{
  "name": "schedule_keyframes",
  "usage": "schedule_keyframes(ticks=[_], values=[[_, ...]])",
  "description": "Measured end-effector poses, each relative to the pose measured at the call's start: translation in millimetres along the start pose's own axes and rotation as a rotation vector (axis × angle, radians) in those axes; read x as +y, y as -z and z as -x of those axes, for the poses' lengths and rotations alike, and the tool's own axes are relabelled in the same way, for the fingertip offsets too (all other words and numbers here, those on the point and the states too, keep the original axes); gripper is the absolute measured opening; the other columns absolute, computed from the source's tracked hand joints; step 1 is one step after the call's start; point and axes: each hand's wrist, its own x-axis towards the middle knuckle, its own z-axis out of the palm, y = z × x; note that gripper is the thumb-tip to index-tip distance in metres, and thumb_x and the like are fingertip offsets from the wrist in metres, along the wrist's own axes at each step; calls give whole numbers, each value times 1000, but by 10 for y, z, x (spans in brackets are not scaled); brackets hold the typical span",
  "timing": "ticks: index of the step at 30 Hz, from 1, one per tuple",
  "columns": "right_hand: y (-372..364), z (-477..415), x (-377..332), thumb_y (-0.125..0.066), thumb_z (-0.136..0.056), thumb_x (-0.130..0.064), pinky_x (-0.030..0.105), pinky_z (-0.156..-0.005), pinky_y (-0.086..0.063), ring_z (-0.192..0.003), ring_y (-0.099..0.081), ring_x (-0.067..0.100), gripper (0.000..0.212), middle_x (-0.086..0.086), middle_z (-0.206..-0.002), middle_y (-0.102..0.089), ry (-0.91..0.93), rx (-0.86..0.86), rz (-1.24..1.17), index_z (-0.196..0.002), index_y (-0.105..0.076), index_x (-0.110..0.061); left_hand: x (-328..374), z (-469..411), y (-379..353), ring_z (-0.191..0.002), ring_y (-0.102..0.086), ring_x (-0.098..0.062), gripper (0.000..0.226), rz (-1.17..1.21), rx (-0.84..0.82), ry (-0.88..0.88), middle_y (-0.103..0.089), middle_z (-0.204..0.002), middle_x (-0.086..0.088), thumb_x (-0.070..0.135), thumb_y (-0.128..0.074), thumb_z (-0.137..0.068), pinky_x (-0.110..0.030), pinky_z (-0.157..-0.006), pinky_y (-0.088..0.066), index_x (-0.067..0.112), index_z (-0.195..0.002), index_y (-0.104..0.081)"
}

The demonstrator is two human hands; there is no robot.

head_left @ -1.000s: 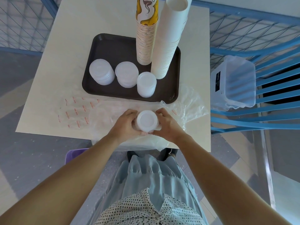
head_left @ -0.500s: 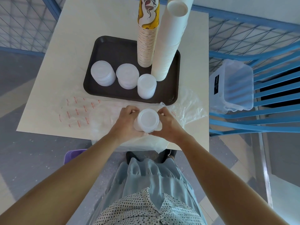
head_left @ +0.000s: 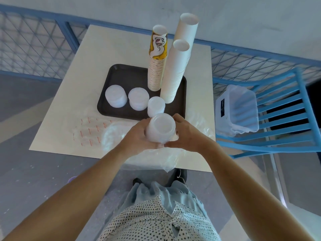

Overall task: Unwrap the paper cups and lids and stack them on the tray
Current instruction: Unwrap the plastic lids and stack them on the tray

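Lid stack (head_left: 160, 127) is raised off wrapper (head_left: 152, 160), nearer tray (head_left: 121, 73) than before; clasped at both sides by left hand (head_left: 137, 134) and right hand (head_left: 187, 134). Judged light, slick, easily sheared: best squeezed at sides, base supported. Beyond, three set-down stacks (head_left: 138, 100) stand on tray.

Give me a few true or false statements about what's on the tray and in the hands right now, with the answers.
1. The left hand and the right hand together hold a stack of lids. True.
2. Three lid stacks sit on the tray. True.
3. The tray holds no cups. False: tall cup stacks stand on it.
4. The clear bin sits on the table. False: it rests on the blue chair beside the table.
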Motion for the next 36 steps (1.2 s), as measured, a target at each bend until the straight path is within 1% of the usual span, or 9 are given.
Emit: schedule_keyframes(ticks=[4, 6, 11, 14, 18, 21, 25, 29, 36], values=[[403, 100, -217, -86, -79, -48, 44, -114, -43, -135, -39, 22, 113, -2, -146, -32, -71, -101, 208, -163, -17, -21, 163, 94, 61, -114, -57, 9, 72, 63, 54, -10, -65, -124, 19, 30, -97, -71, -9, -83, -44, 45, -128, -56], [661, 165, -384, -82, -82, -50, 49, -118, -39, -144, -29, 24, 113, -3, -156, -24, -51, -50, 265, -165, -10, -21, 237, 131, 76, -115, -57, 7, 76, 68, 82, -11, -63, -126, 20, 35, -97, -71, -13, -85, -44, 44, -132, -54], [1025, 186, -940, -81, -82, -54, 47, -119, -35, -147, -29, 19, 101, -10, -160, -28, 132, 9, 271, -161, -20, -35, 398, 186, 106, -114, -65, -5, 76, 93, 156, -31, -69, -123, 16, 38, -97, -69, -30, -94, -57, 38, -133, -58], [1022, 81, -1134, -78, -84, -58, 45, -112, -44, -133, -40, 16, 89, -10, -147, -42, 161, -54, 381, -156, -30, -35, 487, 218, 118, -116, -64, 1, 73, 136, 165, -30, -69, -126, 18, 33, -96, -72, -18, -90, -55, 39, -134, -58], [946, -28, -1252, -75, -87, -55, 44, -103, -50, -121, -44, 17, 80, -4, -138, -46, 195, -98, 557, -152, -38, -30, 577, 255, 158, -108, -61, 16, 61, 135, 151, -24, -68, -111, 36, 24, -94, -76, -3, -79, -47, 47, -119, -57], [917, -57, -1288, -77, -87, -52, 43, -102, -52, -122, -47, 18, 78, -3, -141, -46, 208, -101, 585, -151, -40, -28, 580, 276, 182, -107, -61, 17, 59, 139, 144, -28, -65, -110, 43, 20, -93, -78, -2, -77, -47, 45, -118, -57], [933, -60, -1293, -80, -85, -50, 42, -101, -52, -121, -48, 19, 81, -2, -141, -46, 184, -143, 569, -151, -39, -29, 554, 285, 185, -110, -62, 11, 62, 152, 145, -27, -70, -115, 29, 23, -94, -77, -5, -78, -49, 40, -126, -59], [962, -56, -1306, -81, -84, -48, 38, -99, -52, -118, -50, 17, 80, -2, -137, -48, 170, -159, 554, -150, -40, -29, 572, 283, 176, -107, -62, 15, 59, 150, 129, -35, -66, -110, 40, 16, -92, -78, -4, -77, -47, 44, -118, -58], [974, -59, -1305, -82, -85, -45, 29, -94, -47, -116, -49, 16, 77, -3, -133, -50, 174, -131, 507, -149, -42, -28, 556, 279, 190, -109, -64, 9, 57, 168, 104, -43, -69, -115, 32, 18, -92, -78, -6, -79, -49, 41, -120, -61]])
